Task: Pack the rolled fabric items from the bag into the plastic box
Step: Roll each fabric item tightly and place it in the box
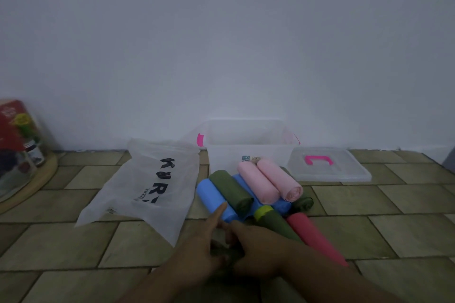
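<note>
Two pink rolls, blue rolls, dark green rolls, a red roll and a green one with a lime end; clear box with pink clips; clear lid, pink handle; translucent white bag, black letters; olive tiled floor, white wall

Clear glossy plastic box; matt cloth rolls; translucent bag.
</note>
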